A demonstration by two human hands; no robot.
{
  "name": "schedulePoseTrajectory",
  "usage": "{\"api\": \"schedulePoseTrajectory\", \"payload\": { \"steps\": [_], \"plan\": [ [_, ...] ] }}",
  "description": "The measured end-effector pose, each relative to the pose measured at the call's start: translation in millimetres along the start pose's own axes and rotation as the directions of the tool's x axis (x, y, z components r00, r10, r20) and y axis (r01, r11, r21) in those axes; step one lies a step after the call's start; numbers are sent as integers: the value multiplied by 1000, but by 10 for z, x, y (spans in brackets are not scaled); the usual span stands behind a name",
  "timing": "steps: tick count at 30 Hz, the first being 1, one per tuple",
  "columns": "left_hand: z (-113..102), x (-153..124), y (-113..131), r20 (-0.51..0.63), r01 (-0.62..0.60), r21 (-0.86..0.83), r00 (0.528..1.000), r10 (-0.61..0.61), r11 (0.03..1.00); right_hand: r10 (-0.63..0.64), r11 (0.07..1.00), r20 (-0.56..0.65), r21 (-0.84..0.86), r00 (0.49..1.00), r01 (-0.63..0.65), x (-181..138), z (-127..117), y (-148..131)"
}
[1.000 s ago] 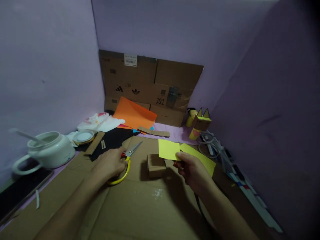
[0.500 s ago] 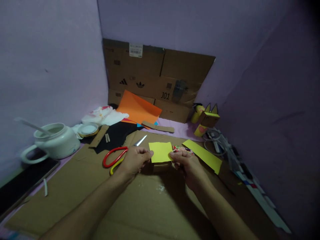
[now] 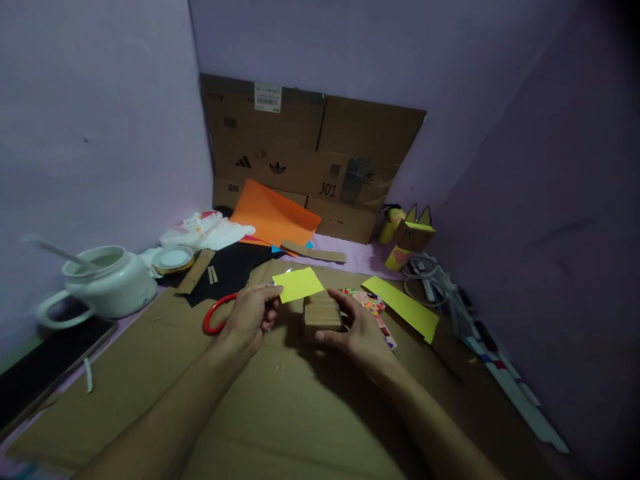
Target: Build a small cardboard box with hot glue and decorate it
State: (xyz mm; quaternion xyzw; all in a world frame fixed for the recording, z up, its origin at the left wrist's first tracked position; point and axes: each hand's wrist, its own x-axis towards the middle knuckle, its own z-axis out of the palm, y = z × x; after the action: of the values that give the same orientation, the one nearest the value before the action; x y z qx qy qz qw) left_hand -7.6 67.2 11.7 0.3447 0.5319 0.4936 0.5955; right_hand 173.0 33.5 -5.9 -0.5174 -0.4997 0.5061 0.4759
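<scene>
My left hand point(image 3: 251, 317) is closed, pinching a small yellow paper rectangle point(image 3: 300, 285) by its left edge. The paper is tilted and held above the work surface. Below and right of it stands a small cardboard box point(image 3: 321, 313). My right hand point(image 3: 356, 327) curls round the box's right side, thumb at the front and index finger near the top. Scissors with a red handle point(image 3: 215, 317) lie under my left hand, mostly hidden. Just behind my right hand is a piece with a colourful pattern point(image 3: 367, 300).
A longer yellow strip point(image 3: 403, 308) lies at right, near cables point(image 3: 425, 283) and a cardboard animal figure point(image 3: 413, 237). Orange paper point(image 3: 273, 213) lies at the back before the upright cardboard panel point(image 3: 280, 140). A white pot point(image 3: 107, 287) and a dark flat device point(image 3: 55, 370) are at left.
My right hand has let go of the yellow paper and moved down to the cardboard box. My left hand has shifted the paper left and tilted it, exposing the box.
</scene>
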Motion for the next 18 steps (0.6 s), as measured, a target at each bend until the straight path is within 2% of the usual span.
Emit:
{"api": "schedulePoseTrajectory", "payload": {
  "steps": [2,4,6,9,12,13,14,15,16,17,18],
  "plan": [
    [-3,20,-34,-18,-17,29,1000,18,999,26,974,29,225,999,-31,-20,-88,-51],
    [-1,46,-80,-25,-26,85,999,28,996,-1,898,117,437,993,-50,-63,-181,-101],
    [2,73,-126,-25,-30,167,999,35,985,-30,846,165,529,986,-63,-111,-239,-113],
    [-11,86,-153,-47,-94,285,993,112,954,-19,860,108,508,994,-39,-160,-245,-61],
    [-52,11,-100,-84,-232,377,955,283,897,-36,936,11,350,999,30,-181,-198,-1],
    [-63,-36,-74,-28,-291,418,943,332,861,-60,960,-19,272,998,63,-188,-179,11],
    [-70,-89,-51,78,-352,463,931,358,814,-88,977,-41,194,995,94,-197,-160,21],
    [-70,-142,-37,234,-404,497,915,330,768,-111,985,-50,124,993,116,-209,-140,29],
    [-62,-191,-37,389,-436,516,886,252,738,-125,989,-45,69,991,127,-224,-121,38],
    [-47,-230,-51,488,-443,523,856,170,729,-131,991,-32,28,991,132,-241,-103,49],
    [-27,-257,-79,530,-430,510,839,123,745,-138,990,-16,-1,990,138,-257,-89,63]
  ]
}}
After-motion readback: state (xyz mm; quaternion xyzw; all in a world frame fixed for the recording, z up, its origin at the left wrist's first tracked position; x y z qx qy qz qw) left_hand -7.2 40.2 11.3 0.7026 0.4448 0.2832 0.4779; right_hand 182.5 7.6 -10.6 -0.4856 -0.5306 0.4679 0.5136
